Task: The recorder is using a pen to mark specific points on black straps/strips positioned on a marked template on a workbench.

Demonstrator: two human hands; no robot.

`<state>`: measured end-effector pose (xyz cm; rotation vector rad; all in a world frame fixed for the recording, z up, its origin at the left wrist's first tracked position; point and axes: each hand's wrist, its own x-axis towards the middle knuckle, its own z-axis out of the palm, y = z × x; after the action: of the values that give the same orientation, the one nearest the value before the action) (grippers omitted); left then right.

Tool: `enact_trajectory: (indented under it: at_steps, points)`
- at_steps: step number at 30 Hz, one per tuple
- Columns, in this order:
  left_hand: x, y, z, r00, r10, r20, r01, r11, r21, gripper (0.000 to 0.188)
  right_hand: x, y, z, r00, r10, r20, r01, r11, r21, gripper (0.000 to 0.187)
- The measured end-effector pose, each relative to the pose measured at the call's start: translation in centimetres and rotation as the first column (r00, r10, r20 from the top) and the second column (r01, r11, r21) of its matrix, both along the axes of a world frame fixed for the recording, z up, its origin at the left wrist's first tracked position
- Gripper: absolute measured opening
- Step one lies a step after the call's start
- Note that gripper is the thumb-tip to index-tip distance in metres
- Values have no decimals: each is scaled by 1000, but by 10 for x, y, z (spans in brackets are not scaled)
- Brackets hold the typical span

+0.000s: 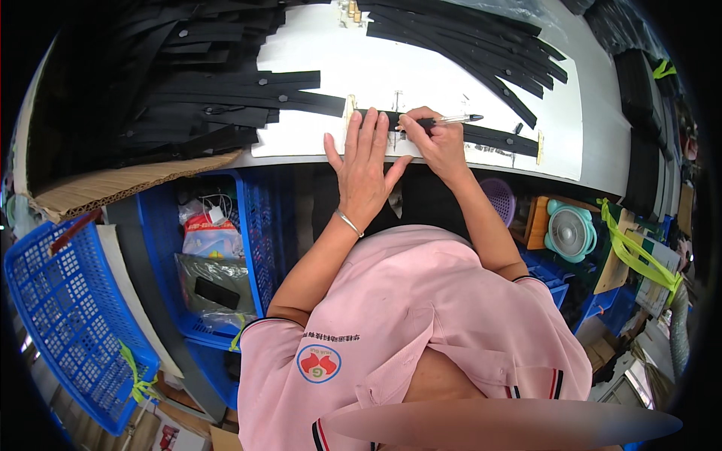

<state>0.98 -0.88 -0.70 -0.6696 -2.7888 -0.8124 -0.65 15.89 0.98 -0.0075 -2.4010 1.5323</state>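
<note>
A black fabric strip (492, 138) lies across the white board (323, 139), its right end by a yellowish tape stop. My left hand (363, 169) rests flat over the strip's left part, fingers stretched out. In my right hand (442, 144) is a pen (460, 119) with a clear barrel, gripped between thumb and fingers. Its tip is hidden near the strip beside my left fingers. Black marks are drawn on the board around the strip. More black strips (301, 100) with round grey studs heap up on the left, and another fan of black strips (481, 56) lies at the far right.
A cardboard flap (135, 184) edges the left heap. Below the table stand a blue crate (248, 248) with bags and a phone (216, 292), and a blue basket (64, 301). A turquoise fan (571, 231) is at right. Small brass-coloured pieces (350, 11) stand at the back.
</note>
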Motion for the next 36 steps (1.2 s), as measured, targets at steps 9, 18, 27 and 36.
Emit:
enact_trajectory:
  at_steps: [9,18,27,36]
  points:
    - [-1,2,2,1000,-1,-17,1,1000,-18,81,-3,3,-8,996,56,-73,-47,993,113,19]
    - [0,1,4,1000,-1,-10,0,998,-67,81,28,50,16,962,-273,-21,271,960,-71,12]
    - [1,8,11,1000,4,20,-2,996,-86,85,38,87,3,946,-311,88,306,950,58,17]
    - [12,70,25,954,-292,71,289,956,52,78,35,85,-6,959,-280,-36,281,959,19,19]
